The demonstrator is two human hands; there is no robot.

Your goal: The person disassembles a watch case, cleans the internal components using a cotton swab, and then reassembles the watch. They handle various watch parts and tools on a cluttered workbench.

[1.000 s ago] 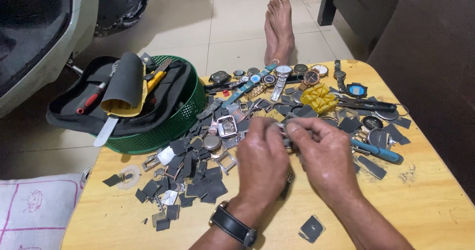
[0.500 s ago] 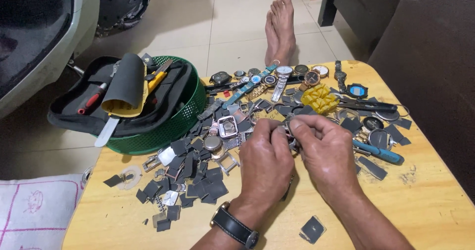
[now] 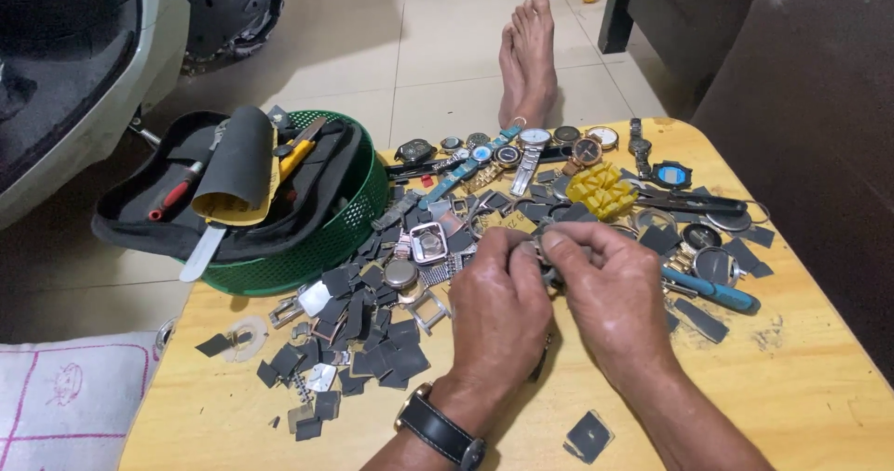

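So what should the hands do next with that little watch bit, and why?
Probably keep pinching it and turn it slightly: both the left hand and right hand grip a small metal watch part between fingertips, mostly hidden, above the cluttered wooden table.

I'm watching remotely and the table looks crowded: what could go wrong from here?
1. Both hands, the left hand and right hand, pinch one small metal part between them; if it slips, it could vanish among the dark scraps.
2. The watches lie along the far table edge; a nudge might push one off.
3. The blue tool lies beside the right hand and may get knocked.
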